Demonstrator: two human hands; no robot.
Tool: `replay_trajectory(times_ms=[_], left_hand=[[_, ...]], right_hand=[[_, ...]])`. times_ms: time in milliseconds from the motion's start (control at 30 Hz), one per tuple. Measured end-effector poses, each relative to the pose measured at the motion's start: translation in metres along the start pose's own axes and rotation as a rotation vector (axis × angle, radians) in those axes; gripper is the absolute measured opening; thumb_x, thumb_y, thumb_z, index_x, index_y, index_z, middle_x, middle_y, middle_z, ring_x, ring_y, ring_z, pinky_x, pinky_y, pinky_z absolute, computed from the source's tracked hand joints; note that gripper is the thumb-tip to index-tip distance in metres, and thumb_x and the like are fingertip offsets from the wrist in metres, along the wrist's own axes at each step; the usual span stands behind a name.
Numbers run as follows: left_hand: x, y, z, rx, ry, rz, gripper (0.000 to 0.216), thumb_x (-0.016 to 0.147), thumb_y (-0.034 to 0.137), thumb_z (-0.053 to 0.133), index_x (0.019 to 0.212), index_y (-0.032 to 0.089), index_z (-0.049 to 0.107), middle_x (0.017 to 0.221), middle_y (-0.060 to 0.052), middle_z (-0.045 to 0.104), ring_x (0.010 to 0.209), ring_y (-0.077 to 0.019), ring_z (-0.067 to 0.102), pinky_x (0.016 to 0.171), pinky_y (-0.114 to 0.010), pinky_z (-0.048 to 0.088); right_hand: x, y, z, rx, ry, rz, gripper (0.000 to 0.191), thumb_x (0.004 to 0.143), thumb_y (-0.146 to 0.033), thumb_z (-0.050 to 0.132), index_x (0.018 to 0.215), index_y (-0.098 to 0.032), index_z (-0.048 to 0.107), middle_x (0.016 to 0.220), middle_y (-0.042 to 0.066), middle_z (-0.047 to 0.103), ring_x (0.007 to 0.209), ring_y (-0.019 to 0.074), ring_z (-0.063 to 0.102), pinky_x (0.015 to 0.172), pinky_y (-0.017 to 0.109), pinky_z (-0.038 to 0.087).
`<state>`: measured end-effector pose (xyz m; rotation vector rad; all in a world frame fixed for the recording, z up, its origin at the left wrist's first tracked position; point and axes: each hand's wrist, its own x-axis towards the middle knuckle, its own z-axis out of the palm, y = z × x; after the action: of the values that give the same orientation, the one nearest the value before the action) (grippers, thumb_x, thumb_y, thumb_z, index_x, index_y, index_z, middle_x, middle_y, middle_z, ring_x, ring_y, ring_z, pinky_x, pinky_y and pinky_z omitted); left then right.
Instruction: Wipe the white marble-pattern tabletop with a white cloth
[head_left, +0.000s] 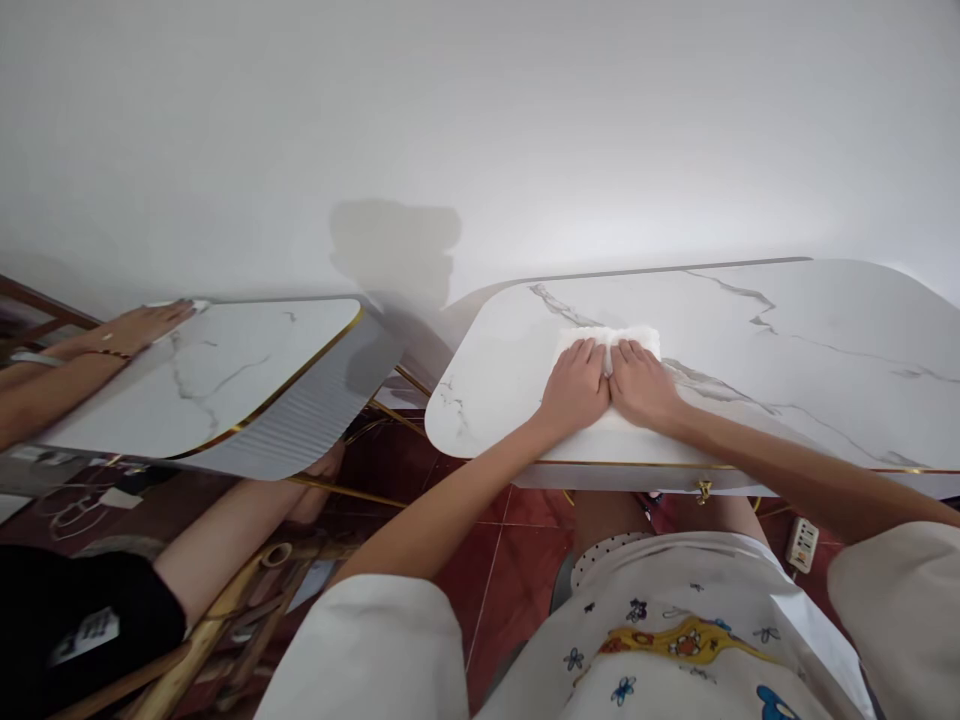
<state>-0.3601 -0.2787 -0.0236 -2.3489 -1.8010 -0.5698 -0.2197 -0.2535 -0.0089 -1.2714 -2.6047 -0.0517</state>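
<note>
A folded white cloth [636, 335] lies on a white marble table [787, 350] in front of me. My left hand [576, 385] and my right hand [640, 384] rest side by side on the cloth, palms down, fingers stretched flat and close together. Both hands press on the near part of the cloth; its far edge shows beyond my fingertips.
A second marble table [225, 385] with a gold rim stands to the left. Another person's hand [139, 328] lies flat on its far corner, with their arm and dark sleeve [82, 620] at the lower left. A power strip [801, 543] sits on the red tiled floor.
</note>
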Motion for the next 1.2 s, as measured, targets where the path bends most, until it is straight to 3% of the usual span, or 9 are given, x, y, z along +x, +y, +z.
replay_trajectory(times_ms=[333,700,933,1200], left_hand=[[0.108,-0.051,0.026,-0.025,-0.008,-0.025,0.044,0.083,0.015,0.042,0.123,0.013,0.059,0.136,-0.014,0.058,0.131,-0.0261,0.049,0.116,-0.041,0.034],[0.173,-0.099,0.051,-0.011,0.059,-0.058,0.042,0.084,0.014,0.042,0.122,0.015,0.059,0.134,-0.013,0.059,0.128,-0.0254,0.051,0.112,-0.038,0.039],[0.198,-0.117,0.072,0.112,0.024,0.037,0.042,0.087,0.014,0.036,0.125,0.013,0.054,0.13,-0.015,0.06,0.126,-0.0254,0.051,0.11,-0.04,0.037],[0.21,-0.091,0.087,0.103,0.026,0.046,0.041,0.09,0.017,0.035,0.126,0.012,0.052,0.131,-0.017,0.058,0.126,-0.0289,0.048,0.106,-0.045,0.038]], right_hand=[[0.104,0.05,0.022,0.006,0.025,0.052,0.039,0.095,-0.014,0.032,0.122,0.0,0.055,0.131,0.024,0.058,0.124,0.0327,0.048,0.104,0.041,0.037],[0.184,0.083,0.04,0.061,0.055,0.055,0.041,0.094,-0.013,0.031,0.125,-0.001,0.055,0.132,0.022,0.058,0.127,0.0308,0.048,0.107,0.04,0.036],[0.2,0.093,0.052,0.091,0.075,0.079,0.045,0.094,-0.014,0.03,0.13,0.002,0.052,0.138,0.025,0.055,0.131,0.0318,0.045,0.109,0.042,0.033],[0.186,0.123,0.049,0.068,0.058,0.08,0.049,0.095,-0.014,0.027,0.137,0.004,0.046,0.145,0.023,0.049,0.136,0.0318,0.041,0.112,0.042,0.03]])
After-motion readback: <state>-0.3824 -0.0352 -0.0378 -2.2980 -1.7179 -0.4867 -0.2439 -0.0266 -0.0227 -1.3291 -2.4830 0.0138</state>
